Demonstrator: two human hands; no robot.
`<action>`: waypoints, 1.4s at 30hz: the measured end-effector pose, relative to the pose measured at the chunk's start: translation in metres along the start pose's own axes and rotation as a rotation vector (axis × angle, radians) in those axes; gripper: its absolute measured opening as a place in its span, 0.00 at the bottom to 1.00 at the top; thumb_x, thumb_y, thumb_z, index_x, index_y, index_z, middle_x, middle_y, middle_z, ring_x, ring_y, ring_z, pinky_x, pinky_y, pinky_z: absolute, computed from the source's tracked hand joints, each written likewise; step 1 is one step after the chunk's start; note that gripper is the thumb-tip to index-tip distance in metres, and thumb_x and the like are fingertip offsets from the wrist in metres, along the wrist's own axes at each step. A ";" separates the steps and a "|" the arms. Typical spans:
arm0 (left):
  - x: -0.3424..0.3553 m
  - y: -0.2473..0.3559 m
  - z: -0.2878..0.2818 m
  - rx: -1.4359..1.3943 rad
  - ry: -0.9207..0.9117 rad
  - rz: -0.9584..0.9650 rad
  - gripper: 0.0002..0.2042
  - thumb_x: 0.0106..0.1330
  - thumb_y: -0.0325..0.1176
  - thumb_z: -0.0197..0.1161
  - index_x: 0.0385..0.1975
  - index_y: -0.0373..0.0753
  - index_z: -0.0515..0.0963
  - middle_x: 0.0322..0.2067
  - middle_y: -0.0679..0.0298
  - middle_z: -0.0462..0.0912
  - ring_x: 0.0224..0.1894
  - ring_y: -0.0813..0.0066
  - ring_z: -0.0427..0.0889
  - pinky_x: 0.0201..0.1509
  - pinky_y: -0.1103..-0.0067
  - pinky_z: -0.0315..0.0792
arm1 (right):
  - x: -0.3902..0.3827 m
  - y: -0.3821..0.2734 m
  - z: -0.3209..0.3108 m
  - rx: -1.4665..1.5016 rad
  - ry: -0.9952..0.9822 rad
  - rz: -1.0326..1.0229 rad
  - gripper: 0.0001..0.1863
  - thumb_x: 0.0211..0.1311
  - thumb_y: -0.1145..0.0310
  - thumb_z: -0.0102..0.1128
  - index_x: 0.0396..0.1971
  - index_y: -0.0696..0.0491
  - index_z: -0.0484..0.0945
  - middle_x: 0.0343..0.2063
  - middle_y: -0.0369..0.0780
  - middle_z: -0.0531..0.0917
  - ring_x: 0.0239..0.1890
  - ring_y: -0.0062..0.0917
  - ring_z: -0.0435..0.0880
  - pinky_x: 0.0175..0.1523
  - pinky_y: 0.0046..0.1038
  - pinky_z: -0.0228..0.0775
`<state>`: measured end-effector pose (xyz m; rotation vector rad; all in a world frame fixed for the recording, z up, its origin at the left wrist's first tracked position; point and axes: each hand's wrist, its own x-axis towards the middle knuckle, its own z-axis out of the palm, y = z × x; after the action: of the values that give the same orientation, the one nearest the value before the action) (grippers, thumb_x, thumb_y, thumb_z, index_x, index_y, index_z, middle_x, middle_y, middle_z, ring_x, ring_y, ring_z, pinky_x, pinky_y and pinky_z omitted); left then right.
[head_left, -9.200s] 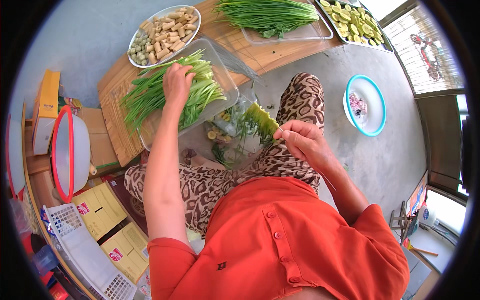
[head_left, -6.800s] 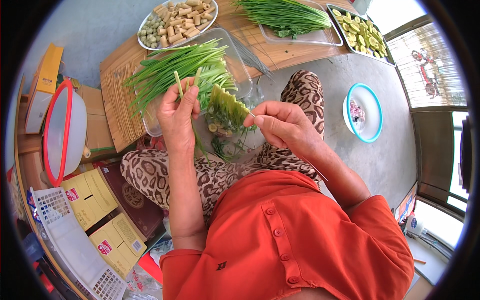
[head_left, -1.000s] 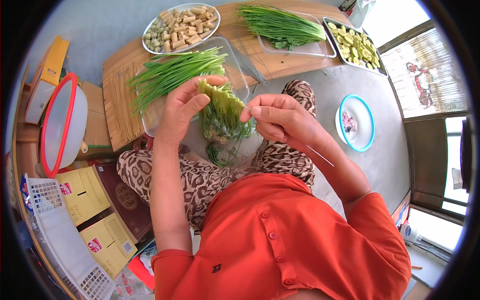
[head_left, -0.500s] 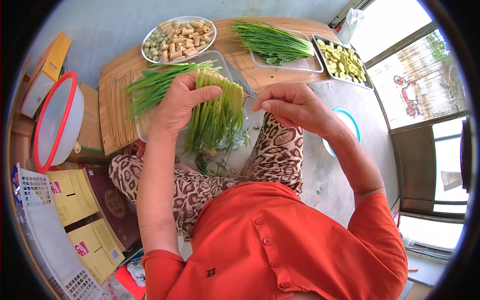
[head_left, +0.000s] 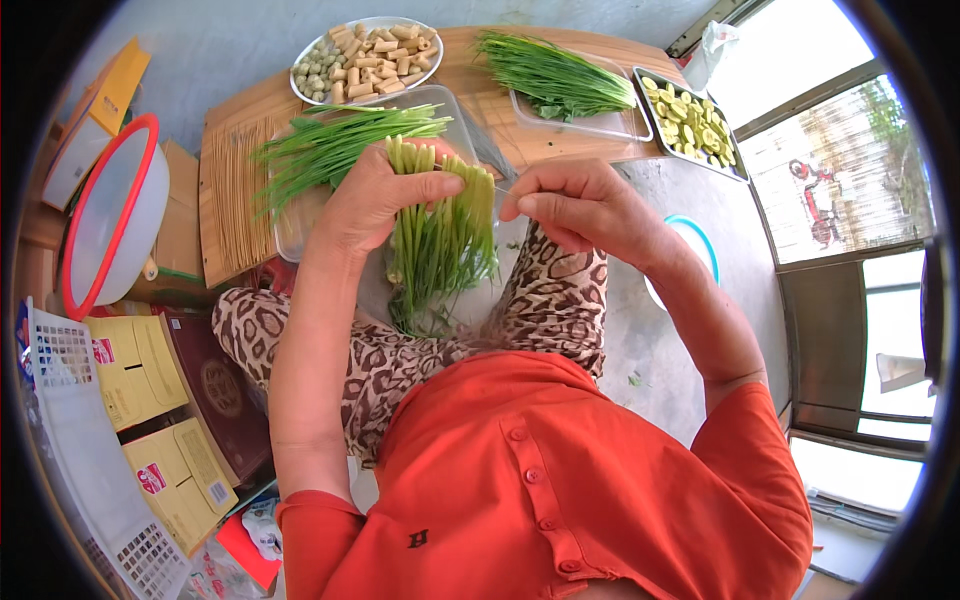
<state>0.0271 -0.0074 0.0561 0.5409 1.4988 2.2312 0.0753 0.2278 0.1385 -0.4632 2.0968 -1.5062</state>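
A bunch of garlic chives (head_left: 440, 235) hangs over my lap, its pale stem ends upward and its green leaves trailing down. My left hand (head_left: 385, 195) is closed on it near the top, thumb across the stems. At the bunch's right side, my right hand (head_left: 580, 205) pinches the end of a thin skewer (head_left: 503, 190), which reaches toward the stems; how far it goes in is hidden. More loose chives (head_left: 350, 140) lie in a clear plastic tray (head_left: 285, 235) just beyond my left hand. Many bare wooden skewers (head_left: 240, 200) lie side by side at the table's left.
The wooden table (head_left: 480, 70) carries a white plate (head_left: 297, 85) of tan cylinders and greyish balls, another tray of chives (head_left: 560, 75), and a metal tray (head_left: 735, 165) of sliced yellow-green pieces. A red-rimmed basin (head_left: 135, 240) and cardboard boxes (head_left: 180, 470) stand left; a blue-rimmed basin (head_left: 710, 240) sits right.
The chives in my left hand have swung slightly right and their stem ends now stand higher. The right hand stays pinched beside them; the whole view has shifted a little.
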 end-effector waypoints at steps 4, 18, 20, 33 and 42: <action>0.003 -0.003 0.001 0.007 0.025 0.010 0.09 0.55 0.27 0.68 0.35 0.35 0.80 0.28 0.70 0.81 0.29 0.84 0.76 0.34 0.86 0.70 | 0.000 0.006 -0.003 0.020 0.005 0.018 0.11 0.68 0.66 0.53 0.38 0.57 0.80 0.12 0.27 0.67 0.13 0.08 0.61 0.19 0.15 0.51; -0.006 -0.023 -0.022 -0.308 0.148 0.077 0.13 0.65 0.36 0.62 0.43 0.36 0.80 0.40 0.65 0.83 0.43 0.77 0.80 0.51 0.78 0.73 | 0.005 0.018 -0.011 -0.014 0.004 0.015 0.13 0.70 0.63 0.49 0.39 0.57 0.79 0.10 0.26 0.64 0.12 0.07 0.59 0.19 0.15 0.49; -0.007 -0.020 -0.023 -0.320 0.125 0.078 0.13 0.66 0.37 0.61 0.43 0.35 0.80 0.40 0.65 0.83 0.42 0.77 0.81 0.50 0.78 0.73 | 0.007 0.018 -0.013 -0.018 -0.021 0.027 0.13 0.70 0.64 0.50 0.39 0.57 0.78 0.11 0.27 0.65 0.13 0.08 0.61 0.20 0.15 0.50; 0.000 -0.015 0.001 -0.285 0.387 0.183 0.11 0.67 0.33 0.60 0.40 0.32 0.80 0.34 0.62 0.84 0.34 0.77 0.83 0.39 0.80 0.79 | 0.044 0.022 0.002 -0.712 0.386 -0.395 0.14 0.52 0.68 0.68 0.38 0.56 0.78 0.27 0.37 0.79 0.27 0.21 0.77 0.30 0.25 0.69; -0.005 -0.014 -0.005 -0.229 0.428 0.171 0.13 0.69 0.36 0.58 0.43 0.33 0.80 0.39 0.62 0.83 0.39 0.78 0.81 0.46 0.80 0.75 | 0.054 0.023 0.010 -0.781 0.455 -0.399 0.10 0.52 0.67 0.68 0.28 0.58 0.77 0.20 0.40 0.77 0.21 0.26 0.76 0.28 0.27 0.68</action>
<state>0.0303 -0.0093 0.0407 0.1262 1.3947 2.7376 0.0378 0.1984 0.1031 -0.9263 3.0905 -0.9668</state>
